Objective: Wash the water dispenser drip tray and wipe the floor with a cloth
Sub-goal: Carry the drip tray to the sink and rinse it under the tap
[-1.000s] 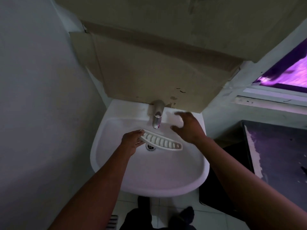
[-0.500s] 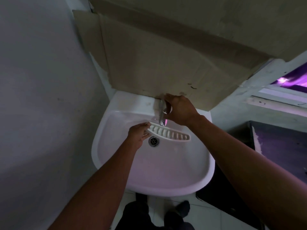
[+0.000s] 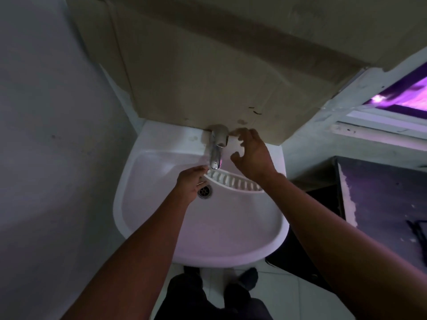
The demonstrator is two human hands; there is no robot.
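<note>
Drip tray (image 3: 233, 181) lengthwise left-right, slots up

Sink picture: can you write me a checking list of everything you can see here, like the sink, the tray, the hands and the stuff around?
Surface: white sink, drain uncovered; running water cannot be told.
Job's things: white slotted drip tray held in the basin under the tap; no cloth seen.
Clutter: nothing seen.
Grippers: left hand grips the tray's left end; right hand open beside the tap, not touching it.
Cables: dark cord-like shape at the far right, unclear.
Surroundings: cardboard sheet against the wall behind the sink, grey wall at left, tiled floor below, purple-lit window at right.
</note>
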